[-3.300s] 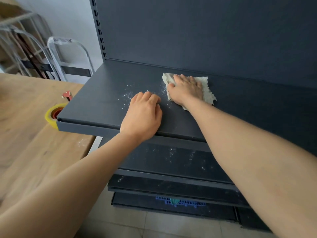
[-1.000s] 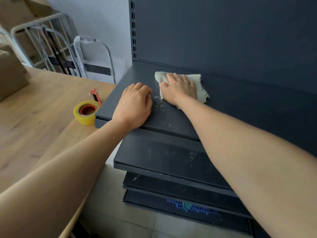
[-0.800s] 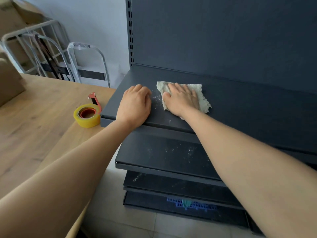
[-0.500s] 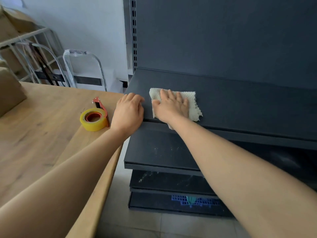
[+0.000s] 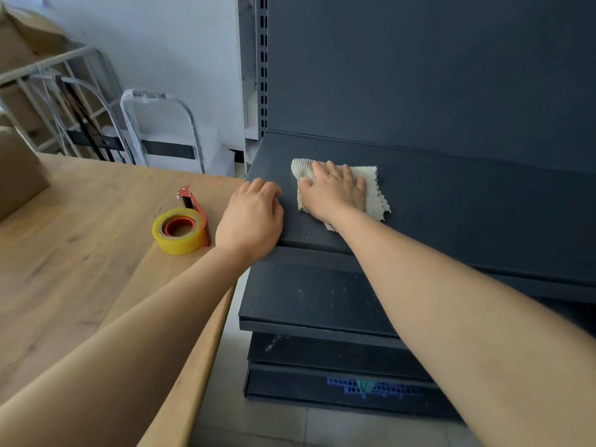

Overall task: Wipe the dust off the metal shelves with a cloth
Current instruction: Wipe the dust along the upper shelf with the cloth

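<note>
A dark grey metal top shelf [image 5: 451,201] juts from a dark back panel. My right hand [image 5: 333,191] presses flat on a pale ribbed cloth [image 5: 374,191] near the shelf's left end. My left hand [image 5: 250,221] rests on the shelf's front left corner with its fingers curled under, holding nothing. The shelf surface around the cloth looks clean. A lower shelf [image 5: 306,295] carries white dust specks, and the one below it [image 5: 322,350] has a dust smear at its left.
A wooden table [image 5: 80,237] stands against the shelf's left side, with a yellow tape roll in a red dispenser [image 5: 180,229] near its edge. A cardboard box [image 5: 19,175] sits far left. Metal frames [image 5: 96,124] lean by the white wall. A blue plastic piece [image 5: 371,387] lies at the bottom.
The right hand slid the cloth leftwards along the top shelf to its left end. The white dust seen beside the left hand is gone. The left hand moved left to the shelf's corner.
</note>
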A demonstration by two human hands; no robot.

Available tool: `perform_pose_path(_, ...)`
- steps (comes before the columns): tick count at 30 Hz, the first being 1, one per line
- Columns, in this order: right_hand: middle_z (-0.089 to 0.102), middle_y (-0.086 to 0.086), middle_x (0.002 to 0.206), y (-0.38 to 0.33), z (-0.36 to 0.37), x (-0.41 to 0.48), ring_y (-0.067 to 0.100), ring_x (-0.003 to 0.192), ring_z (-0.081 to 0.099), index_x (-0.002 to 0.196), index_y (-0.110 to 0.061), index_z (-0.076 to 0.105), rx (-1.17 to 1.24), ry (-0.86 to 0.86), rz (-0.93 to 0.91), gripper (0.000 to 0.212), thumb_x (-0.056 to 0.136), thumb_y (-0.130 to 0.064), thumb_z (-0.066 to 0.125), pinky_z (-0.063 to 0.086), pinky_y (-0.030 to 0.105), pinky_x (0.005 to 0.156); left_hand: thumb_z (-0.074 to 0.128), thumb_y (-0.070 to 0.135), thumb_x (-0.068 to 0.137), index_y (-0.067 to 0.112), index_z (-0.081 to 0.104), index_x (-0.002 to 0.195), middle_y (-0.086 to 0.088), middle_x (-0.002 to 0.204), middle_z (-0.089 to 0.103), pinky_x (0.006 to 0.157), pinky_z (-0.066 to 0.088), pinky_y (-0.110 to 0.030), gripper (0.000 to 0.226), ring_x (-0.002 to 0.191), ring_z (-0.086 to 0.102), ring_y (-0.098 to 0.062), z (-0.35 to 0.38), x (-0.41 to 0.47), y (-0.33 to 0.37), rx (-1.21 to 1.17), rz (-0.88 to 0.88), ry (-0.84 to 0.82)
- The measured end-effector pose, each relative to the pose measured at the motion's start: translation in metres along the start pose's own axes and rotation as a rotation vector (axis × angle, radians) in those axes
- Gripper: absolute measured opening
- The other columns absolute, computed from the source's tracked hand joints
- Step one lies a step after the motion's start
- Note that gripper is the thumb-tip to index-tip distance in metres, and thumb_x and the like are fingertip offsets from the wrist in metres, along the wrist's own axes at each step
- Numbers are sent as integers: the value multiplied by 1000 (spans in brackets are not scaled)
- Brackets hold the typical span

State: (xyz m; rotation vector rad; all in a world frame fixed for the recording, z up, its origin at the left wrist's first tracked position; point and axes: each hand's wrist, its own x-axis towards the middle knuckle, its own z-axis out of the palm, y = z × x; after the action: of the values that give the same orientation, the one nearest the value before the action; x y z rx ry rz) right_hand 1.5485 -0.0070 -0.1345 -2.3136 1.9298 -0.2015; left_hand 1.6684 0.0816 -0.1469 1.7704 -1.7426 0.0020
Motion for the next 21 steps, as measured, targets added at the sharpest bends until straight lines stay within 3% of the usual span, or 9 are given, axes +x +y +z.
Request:
perform_pose_path(6, 25, -1, 156, -6, 0, 33, 25, 144, 15, 147, -26, 29, -18, -8, -51, 54, 95, -38, 22, 10, 46, 113, 42, 13, 89, 9, 59, 101, -9, 101, 59, 86, 39, -34, 21, 99, 50, -26, 1, 2, 2, 9, -33, 18)
perform_pose_path(21, 10, -2, 161, -17, 4, 56, 25, 148, 3, 152, -28, 15, 21, -65, -111, 57, 96, -37, 18, 0, 47, 118, 42, 13, 89, 10, 60, 100, -7, 99, 59, 85, 38, -32, 21, 97, 51, -25, 1, 2, 2, 56, -48, 21)
